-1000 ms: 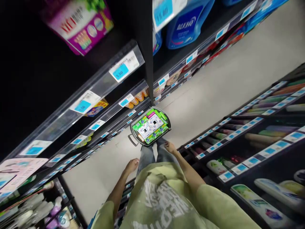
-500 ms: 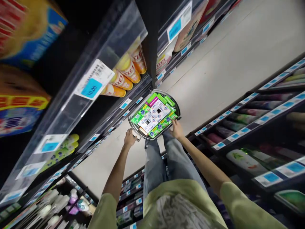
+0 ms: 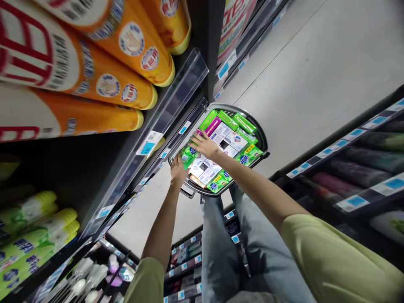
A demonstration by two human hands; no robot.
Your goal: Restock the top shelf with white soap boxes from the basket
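Observation:
A grey shopping basket [image 3: 260,135] stands on the floor against the left shelving, packed with green, white and pink boxes [image 3: 232,126]. My left hand [image 3: 178,170] rests on the basket's near left corner, fingers laid over a green box at the rim. My right hand [image 3: 204,144] reaches across the basket with fingers spread on the boxes near its left side, beside a pink box [image 3: 212,126]. Whether either hand grips a box I cannot tell; the fingers look flat.
Orange spray cans [image 3: 104,90] lie on the left shelf close to the camera, yellow-green cans [image 3: 38,219] below. A dark shelf rack with blue price tags [image 3: 355,201] lines the right. Grey floor [image 3: 309,67] runs between. My jeans-clad legs [image 3: 233,244] are bent below.
I have crouched lower. Both hands went from hanging at my sides to the basket's rim, then onto the boxes; the right hand moved across to the left side.

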